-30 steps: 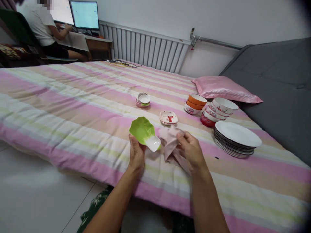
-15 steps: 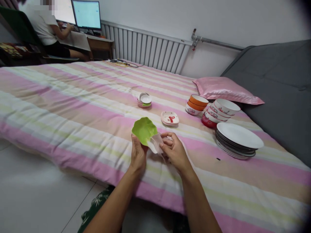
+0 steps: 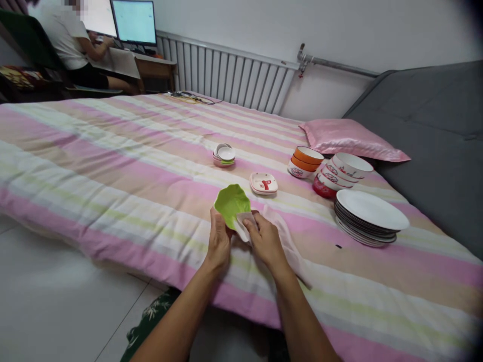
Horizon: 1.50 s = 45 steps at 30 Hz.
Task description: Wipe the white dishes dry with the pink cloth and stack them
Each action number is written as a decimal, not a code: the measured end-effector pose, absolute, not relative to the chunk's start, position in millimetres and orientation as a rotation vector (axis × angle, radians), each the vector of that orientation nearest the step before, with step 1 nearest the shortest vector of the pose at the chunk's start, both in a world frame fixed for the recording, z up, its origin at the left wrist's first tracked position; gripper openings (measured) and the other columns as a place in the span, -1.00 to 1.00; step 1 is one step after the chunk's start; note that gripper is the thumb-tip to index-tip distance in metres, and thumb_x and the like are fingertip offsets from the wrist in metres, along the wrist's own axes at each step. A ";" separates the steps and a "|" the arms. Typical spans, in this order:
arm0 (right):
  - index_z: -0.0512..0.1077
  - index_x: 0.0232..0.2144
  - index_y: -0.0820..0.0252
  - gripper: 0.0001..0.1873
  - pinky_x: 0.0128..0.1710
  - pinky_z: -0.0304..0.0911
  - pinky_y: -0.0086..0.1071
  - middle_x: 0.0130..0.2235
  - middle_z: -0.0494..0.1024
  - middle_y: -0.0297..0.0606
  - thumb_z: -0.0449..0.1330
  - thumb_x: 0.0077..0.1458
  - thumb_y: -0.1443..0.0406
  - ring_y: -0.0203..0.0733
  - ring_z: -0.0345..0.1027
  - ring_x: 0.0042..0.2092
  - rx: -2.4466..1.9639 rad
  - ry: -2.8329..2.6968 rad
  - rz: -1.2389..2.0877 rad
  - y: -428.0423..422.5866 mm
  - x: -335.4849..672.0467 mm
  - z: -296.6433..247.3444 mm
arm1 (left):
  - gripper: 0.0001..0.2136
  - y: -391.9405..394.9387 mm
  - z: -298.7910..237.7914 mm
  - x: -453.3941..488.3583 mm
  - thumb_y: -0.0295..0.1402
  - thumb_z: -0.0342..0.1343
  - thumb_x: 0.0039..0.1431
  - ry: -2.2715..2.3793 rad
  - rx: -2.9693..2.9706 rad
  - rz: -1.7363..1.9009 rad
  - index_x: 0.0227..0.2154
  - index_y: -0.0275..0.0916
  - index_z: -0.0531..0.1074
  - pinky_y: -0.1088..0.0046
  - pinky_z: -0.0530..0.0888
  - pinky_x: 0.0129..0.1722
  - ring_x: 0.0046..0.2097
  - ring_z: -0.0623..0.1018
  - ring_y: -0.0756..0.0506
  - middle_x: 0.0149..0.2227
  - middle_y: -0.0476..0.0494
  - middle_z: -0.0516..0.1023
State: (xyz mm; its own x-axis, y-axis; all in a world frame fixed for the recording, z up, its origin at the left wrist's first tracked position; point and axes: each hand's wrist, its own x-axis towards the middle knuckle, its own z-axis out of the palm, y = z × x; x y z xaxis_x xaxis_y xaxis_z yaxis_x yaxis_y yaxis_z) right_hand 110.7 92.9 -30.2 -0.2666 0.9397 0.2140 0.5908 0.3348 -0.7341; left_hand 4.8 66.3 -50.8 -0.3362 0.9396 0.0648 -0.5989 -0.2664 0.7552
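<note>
A green leaf-shaped dish (image 3: 231, 202) with a white end is held above the striped bedspread (image 3: 113, 166). My left hand (image 3: 220, 240) grips its near edge from below, fingers closed round it. My right hand (image 3: 265, 240) is closed on a pale pink cloth (image 3: 281, 235) and presses a fold of it against the dish's white end. The rest of the cloth trails down to the right over the bedspread.
On the bed stand a stack of small saucers (image 3: 224, 155), a red-and-white dish (image 3: 263, 183), orange bowls (image 3: 306, 161), red-patterned bowls (image 3: 341, 173), stacked white plates (image 3: 370, 216) and a pink pillow (image 3: 350, 140). A person (image 3: 71, 42) sits at a desk far left.
My right hand has brought the cloth leftward onto the dish's white end. The dish has shifted slightly to the right in my left hand.
</note>
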 end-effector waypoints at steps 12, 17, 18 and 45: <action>0.32 -0.55 0.17 -0.58 -0.50 -0.07 -0.45 -0.59 0.36 -0.36 -0.03 0.11 0.00 -0.31 0.12 -0.53 -1.440 -1.898 0.488 92.9 113.5 -29.8 | -0.54 60.2 -46.1 -4.7 -0.05 -0.03 0.12 0.959 0.941 1.694 0.02 -0.18 0.23 0.41 0.40 -0.16 -0.15 0.46 -0.07 -0.17 -0.13 0.46; 0.26 -0.64 0.19 -0.56 -0.53 -0.09 -0.46 -0.63 0.25 -0.42 0.03 0.06 -0.01 -0.35 0.06 -0.54 -1.370 -1.858 0.602 98.5 123.2 -28.5 | -0.51 60.1 -40.9 -8.8 -0.13 0.14 0.02 0.804 0.882 1.607 0.00 -0.15 0.21 0.49 0.41 -0.32 -0.31 0.49 -0.01 -0.28 -0.07 0.48; 0.25 -0.65 0.19 -0.56 -0.54 -0.08 -0.47 -0.64 0.22 -0.43 0.05 0.04 0.00 -0.36 0.05 -0.54 -1.352 -1.849 0.636 99.6 125.1 -28.1 | -0.52 59.8 -39.8 -9.7 -0.16 0.17 0.00 0.778 0.848 1.593 -0.01 -0.14 0.22 0.49 0.41 -0.30 -0.28 0.50 -0.03 -0.24 -0.09 0.49; 0.47 -0.30 0.23 -0.69 -0.31 0.23 -0.34 -0.33 0.53 -0.21 0.13 -0.03 0.14 -0.17 0.35 -0.30 -1.230 -1.479 0.908 114.6 161.3 -29.1 | -0.52 55.2 -32.7 -10.1 -0.37 0.21 -0.02 0.692 0.833 1.352 0.02 -0.17 0.31 0.39 0.45 -0.20 -0.04 0.48 -0.21 0.01 -0.24 0.43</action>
State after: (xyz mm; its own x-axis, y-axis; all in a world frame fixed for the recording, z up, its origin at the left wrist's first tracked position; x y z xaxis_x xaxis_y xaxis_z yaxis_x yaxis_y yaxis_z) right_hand 161.3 114.6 -29.1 -0.0169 0.9768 0.2135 0.2515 0.2109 -0.9446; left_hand -10.1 55.2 -32.7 0.1072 0.9934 0.0412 -0.5474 0.0244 0.8365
